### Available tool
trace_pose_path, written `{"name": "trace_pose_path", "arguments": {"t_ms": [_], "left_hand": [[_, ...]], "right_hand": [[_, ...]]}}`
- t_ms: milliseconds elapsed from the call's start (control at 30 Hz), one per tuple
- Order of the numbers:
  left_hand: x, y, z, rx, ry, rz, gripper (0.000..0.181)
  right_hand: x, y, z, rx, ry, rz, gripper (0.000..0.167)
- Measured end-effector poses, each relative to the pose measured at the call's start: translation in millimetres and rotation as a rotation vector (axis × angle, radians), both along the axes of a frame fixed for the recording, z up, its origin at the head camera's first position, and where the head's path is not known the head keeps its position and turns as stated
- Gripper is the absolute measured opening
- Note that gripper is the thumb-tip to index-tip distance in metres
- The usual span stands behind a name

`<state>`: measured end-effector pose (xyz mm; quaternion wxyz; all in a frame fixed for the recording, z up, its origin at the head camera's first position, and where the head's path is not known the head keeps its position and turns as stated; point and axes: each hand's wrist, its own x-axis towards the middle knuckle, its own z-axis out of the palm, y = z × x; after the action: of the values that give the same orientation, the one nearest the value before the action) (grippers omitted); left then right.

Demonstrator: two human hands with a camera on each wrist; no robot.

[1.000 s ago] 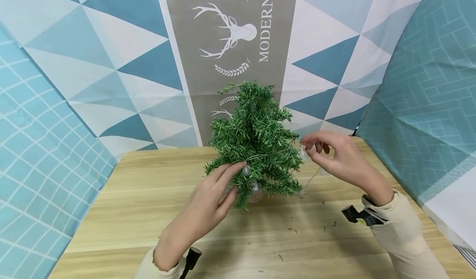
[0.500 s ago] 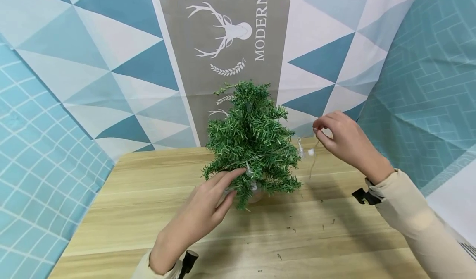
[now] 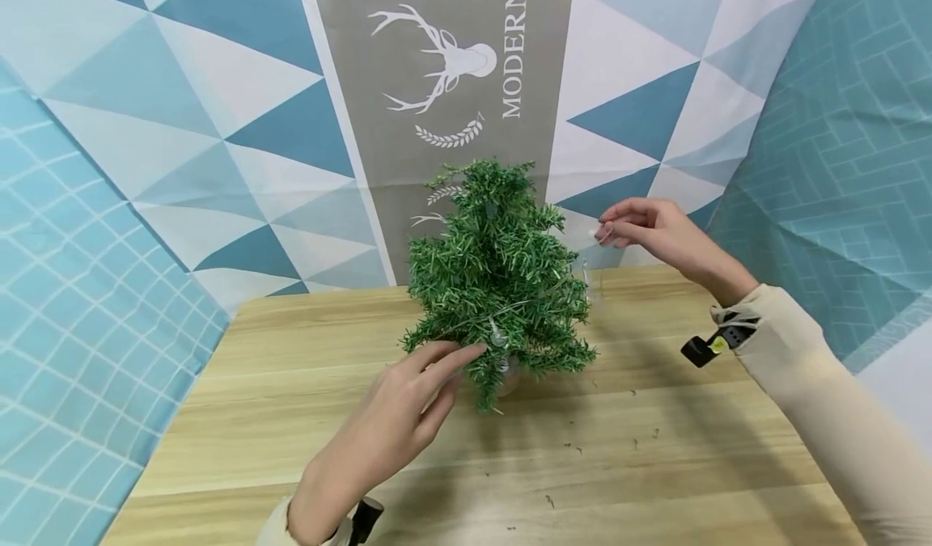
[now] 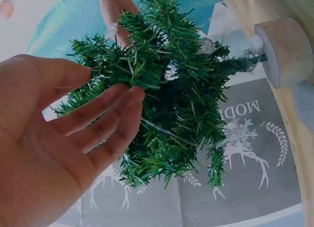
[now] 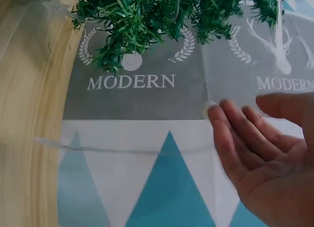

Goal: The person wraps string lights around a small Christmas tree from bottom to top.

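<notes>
A small green artificial tree (image 3: 495,263) stands on the table, a thin clear string (image 3: 518,304) lying across its front branches. My left hand (image 3: 400,404) is at the lower left branches, fingers loosely extended beside a clear ornament (image 3: 498,337); in the left wrist view the fingertips of that hand (image 4: 73,133) touch the greenery (image 4: 181,74). Off the tree's right side, my right hand (image 3: 658,234) holds part of the string between bent fingers. The right wrist view shows a blurred strand (image 5: 122,151) running to this hand (image 5: 270,158); the exact pinch is unclear.
The wooden table (image 3: 291,433) carries small dark green bits at the front right. Patterned cloth (image 3: 626,109) hangs close behind the tree, with teal cloth (image 3: 837,182) at the right. A clear snowflake (image 4: 240,133) hangs near the round base (image 4: 287,52).
My right hand has risen from beside the branches, moved outward, then come slightly back toward the tree. My left hand has shifted down slightly, and the string sits lower on the front branches.
</notes>
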<state>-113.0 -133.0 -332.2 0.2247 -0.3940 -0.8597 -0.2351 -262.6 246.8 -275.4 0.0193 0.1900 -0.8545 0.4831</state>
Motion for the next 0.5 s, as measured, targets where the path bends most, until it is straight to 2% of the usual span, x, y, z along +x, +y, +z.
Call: {"name": "trace_pose_path", "arguments": {"t_ms": [67,300,433,500], "left_hand": [[2.0,-1.2,0.8,-0.005,0.002,0.002,0.052],[5.7,-2.0,2.7,-0.041,-0.002,0.033,0.053],[8.0,-0.3,1.8,-0.066,-0.017,0.046,0.054],[9.3,-0.1,0.9,-0.078,-0.032,0.05,0.055]], "right_hand": [[-6.1,-4,-0.4,-0.04,-0.01,0.002,0.034],[-21.5,-26,11.5,-0.183,0.082,0.006,0.036],[-32.5,-38,19.5,-0.426,0.025,0.064,0.032],[-38.3,-44,24.2,-0.582,-0.025,0.086,0.033]]}}
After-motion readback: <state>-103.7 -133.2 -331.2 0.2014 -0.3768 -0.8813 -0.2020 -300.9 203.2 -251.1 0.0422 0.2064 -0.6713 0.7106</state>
